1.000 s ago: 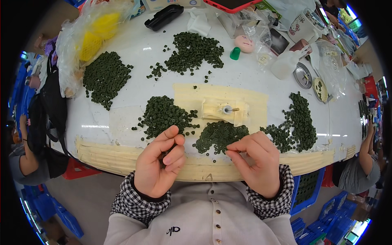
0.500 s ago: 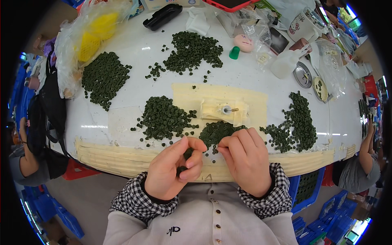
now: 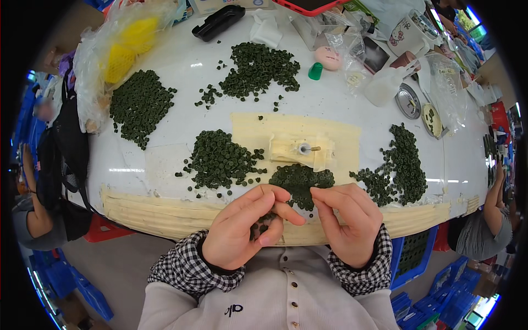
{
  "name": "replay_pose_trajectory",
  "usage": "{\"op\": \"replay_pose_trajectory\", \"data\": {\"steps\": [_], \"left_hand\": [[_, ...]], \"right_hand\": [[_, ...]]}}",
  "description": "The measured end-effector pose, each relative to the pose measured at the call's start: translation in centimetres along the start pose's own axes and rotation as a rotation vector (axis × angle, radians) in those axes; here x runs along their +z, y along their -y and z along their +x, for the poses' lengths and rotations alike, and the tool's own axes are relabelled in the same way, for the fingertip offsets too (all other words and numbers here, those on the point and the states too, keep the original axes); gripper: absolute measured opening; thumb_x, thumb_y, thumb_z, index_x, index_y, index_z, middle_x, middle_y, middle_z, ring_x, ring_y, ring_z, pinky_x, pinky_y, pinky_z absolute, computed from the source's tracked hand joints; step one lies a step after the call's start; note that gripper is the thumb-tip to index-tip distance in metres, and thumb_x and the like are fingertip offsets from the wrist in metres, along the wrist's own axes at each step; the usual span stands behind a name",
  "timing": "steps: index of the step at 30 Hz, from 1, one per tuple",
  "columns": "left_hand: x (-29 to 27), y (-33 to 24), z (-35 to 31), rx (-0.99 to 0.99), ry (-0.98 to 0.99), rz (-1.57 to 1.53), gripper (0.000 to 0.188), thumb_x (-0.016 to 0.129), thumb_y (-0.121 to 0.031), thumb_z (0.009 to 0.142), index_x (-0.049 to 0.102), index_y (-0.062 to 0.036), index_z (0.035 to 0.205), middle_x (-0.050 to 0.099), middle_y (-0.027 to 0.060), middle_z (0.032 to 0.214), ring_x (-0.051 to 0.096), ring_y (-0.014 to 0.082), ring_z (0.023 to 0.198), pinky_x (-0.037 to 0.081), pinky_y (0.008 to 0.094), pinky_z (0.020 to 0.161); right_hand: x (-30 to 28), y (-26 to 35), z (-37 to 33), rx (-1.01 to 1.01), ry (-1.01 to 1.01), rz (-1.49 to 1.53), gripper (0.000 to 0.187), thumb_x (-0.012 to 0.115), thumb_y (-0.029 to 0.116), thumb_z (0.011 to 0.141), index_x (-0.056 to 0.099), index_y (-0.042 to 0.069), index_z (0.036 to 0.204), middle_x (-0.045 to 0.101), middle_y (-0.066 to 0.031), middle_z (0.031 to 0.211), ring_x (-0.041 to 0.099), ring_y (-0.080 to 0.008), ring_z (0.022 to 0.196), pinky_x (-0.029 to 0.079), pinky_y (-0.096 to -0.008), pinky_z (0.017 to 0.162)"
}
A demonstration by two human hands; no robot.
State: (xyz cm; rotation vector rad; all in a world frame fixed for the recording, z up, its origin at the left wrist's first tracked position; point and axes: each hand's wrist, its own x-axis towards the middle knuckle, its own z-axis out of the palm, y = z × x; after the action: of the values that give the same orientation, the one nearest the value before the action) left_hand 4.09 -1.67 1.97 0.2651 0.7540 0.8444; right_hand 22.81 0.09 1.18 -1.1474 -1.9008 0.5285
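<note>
My left hand (image 3: 245,225) is cupped above the near table edge, its fingers curled round several small dark green round pieces that partly show in the palm. To its right, my right hand (image 3: 352,223) has thumb and forefinger pressed together. Whatever is between those tips is too small to make out. They are at the near right side of a small heap of dark green ring-like pieces (image 3: 301,180). Just beyond it sits a taped block (image 3: 283,148) with a short metal pin (image 3: 314,148) sticking out. A larger heap of dark green pieces (image 3: 220,159) lies left of it.
More dark green heaps lie at the far left (image 3: 142,107), far middle (image 3: 258,71) and right (image 3: 404,165). Plastic bags (image 3: 91,82), a black case (image 3: 219,23), a pink egg-shaped thing (image 3: 328,58), a round tin (image 3: 407,101) and a white cup (image 3: 404,37) line the far side.
Both hands have shifted right, the right hand farther, so the gap between them is wider. The left fingers have turned a little over the palm. More of the small heap's near side shows.
</note>
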Motion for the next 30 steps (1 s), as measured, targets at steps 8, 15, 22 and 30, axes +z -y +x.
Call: {"op": "replay_pose_trajectory", "data": {"steps": [8, 15, 22, 30], "left_hand": [[-1.1, 0.6, 0.6, 0.007, 0.111, 0.028, 0.028, 0.038, -0.025, 0.099, 0.052, -0.0011, 0.099, 0.053, 0.0036, 0.082, 0.035, 0.0061, 0.056, 0.029, 0.0205, 0.051], [-0.3, 0.3, 0.6, 0.007, 0.047, 0.021, 0.033, 0.035, -0.026, 0.099, 0.054, 0.0001, 0.094, 0.051, 0.0031, 0.082, 0.034, 0.0067, 0.056, 0.029, 0.0207, 0.051], [-1.4, 0.8, 1.0, 0.044, 0.158, -0.080, 0.037, 0.033, -0.028, 0.100, 0.056, -0.0016, 0.088, 0.051, 0.0039, 0.079, 0.033, 0.0068, 0.053, 0.028, 0.0204, 0.050], [-0.5, 0.6, 0.7, 0.057, 0.050, -0.065, 0.011, 0.052, -0.011, 0.092, 0.056, -0.0024, 0.098, 0.058, 0.0045, 0.080, 0.035, 0.0038, 0.052, 0.029, 0.0183, 0.049]], "right_hand": [[-0.5, 0.4, -0.1, 0.063, 0.064, 0.157, 0.021, 0.067, -0.008, 0.069, 0.065, 0.000, 0.087, 0.066, -0.0101, 0.080, 0.063, -0.0200, 0.066, 0.050, -0.0264, 0.057], [-0.1, 0.3, -0.8, 0.216, 0.053, 0.319, 0.014, 0.068, -0.007, 0.072, 0.064, 0.000, 0.084, 0.067, -0.0103, 0.080, 0.064, -0.0173, 0.066, 0.050, -0.0252, 0.057], [-0.3, 0.3, -0.5, 0.231, 0.054, 0.426, 0.011, 0.067, -0.006, 0.073, 0.063, -0.002, 0.082, 0.064, -0.0093, 0.080, 0.062, -0.0148, 0.068, 0.049, -0.0234, 0.061], [-0.1, 0.2, -0.6, 0.280, 0.080, 0.509, 0.011, 0.066, -0.005, 0.073, 0.063, -0.002, 0.083, 0.064, -0.0091, 0.080, 0.061, -0.0139, 0.068, 0.049, -0.0228, 0.062]]}}
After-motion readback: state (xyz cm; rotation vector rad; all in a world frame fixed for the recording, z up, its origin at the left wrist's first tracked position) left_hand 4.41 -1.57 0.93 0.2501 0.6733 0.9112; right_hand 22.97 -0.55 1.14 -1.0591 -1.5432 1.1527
